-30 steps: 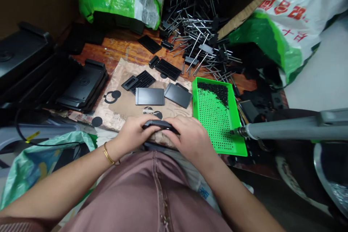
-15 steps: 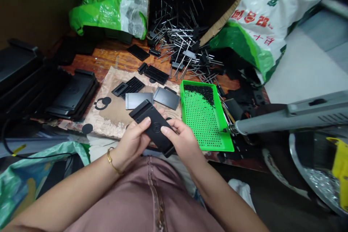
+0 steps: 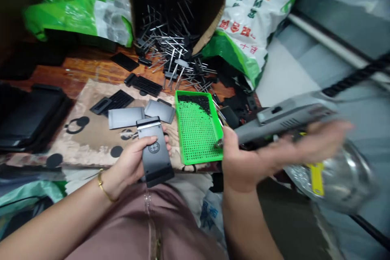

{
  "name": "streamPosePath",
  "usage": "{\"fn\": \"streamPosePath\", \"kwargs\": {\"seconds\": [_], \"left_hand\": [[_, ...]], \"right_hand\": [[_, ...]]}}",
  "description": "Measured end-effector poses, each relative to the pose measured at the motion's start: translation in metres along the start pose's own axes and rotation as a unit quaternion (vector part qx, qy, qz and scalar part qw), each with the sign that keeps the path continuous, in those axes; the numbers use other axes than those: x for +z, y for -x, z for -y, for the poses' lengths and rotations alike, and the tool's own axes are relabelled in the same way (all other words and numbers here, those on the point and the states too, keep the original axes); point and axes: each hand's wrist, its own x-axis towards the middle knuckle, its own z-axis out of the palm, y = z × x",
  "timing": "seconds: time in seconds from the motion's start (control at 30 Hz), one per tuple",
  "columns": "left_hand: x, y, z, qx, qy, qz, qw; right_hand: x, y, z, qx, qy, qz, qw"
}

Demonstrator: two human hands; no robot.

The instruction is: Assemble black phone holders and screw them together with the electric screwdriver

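Note:
My left hand (image 3: 129,164) grips a flat black plastic plate (image 3: 156,164) above the table's front edge, thumb on its face near a round mark. Farther right, my right hand (image 3: 251,164) is beside a grey electric screwdriver (image 3: 286,115), its fingers stretched out and blurred; contact with the tool is hard to make out. The screwdriver's tip points at a green perforated tray (image 3: 179,142), whose far end holds many small black screws (image 3: 195,99). Two grey plates (image 3: 126,118) and a ribbed black part (image 3: 120,100) lie on the worn cardboard beyond my left hand.
Dark plates are stacked (image 3: 29,118) at the left. Black parts with metal rods (image 3: 173,44) spill from a cardboard box (image 3: 210,28) at the back, between a green bag (image 3: 76,16) and a white-and-green bag (image 3: 243,20). A metal bowl (image 3: 350,178) stands lower right.
My right hand has let go of the black plate and moved right to the screwdriver. The plate, now in my left hand alone, has turned more upright. The view has swung right.

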Motion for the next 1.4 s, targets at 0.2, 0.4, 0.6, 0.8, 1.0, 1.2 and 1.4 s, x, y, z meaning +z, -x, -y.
{"fn": "streamPosePath", "kwargs": {"seconds": [0.2, 0.4, 0.6, 0.8, 1.0, 1.2, 1.4], "left_hand": [[0.010, -0.007, 0.007, -0.045, -0.010, 0.021, 0.999], [0.011, -0.014, 0.010, -0.068, -0.019, -0.009, 0.997], [0.014, -0.019, 0.012, -0.080, -0.046, -0.036, 0.995], [0.016, -0.021, 0.012, -0.078, -0.047, -0.059, 0.994], [0.018, -0.019, 0.012, -0.075, -0.029, -0.055, 0.995], [0.014, -0.021, 0.013, -0.084, -0.029, -0.034, 0.995], [0.013, -0.020, 0.013, -0.077, -0.019, -0.021, 0.997]], "right_hand": [[0.010, -0.017, -0.030, 0.109, -0.142, -0.016, 0.984], [0.005, -0.017, -0.039, 0.134, -0.218, 0.019, 0.967], [0.021, -0.019, -0.031, 0.204, -0.254, 0.008, 0.945], [0.043, -0.017, -0.045, 0.206, -0.228, 0.047, 0.950], [0.049, -0.029, -0.046, 0.249, -0.128, 0.187, 0.942], [0.040, -0.027, -0.045, 0.219, -0.115, 0.163, 0.955], [0.042, -0.017, -0.047, 0.218, -0.149, 0.144, 0.954]]}}
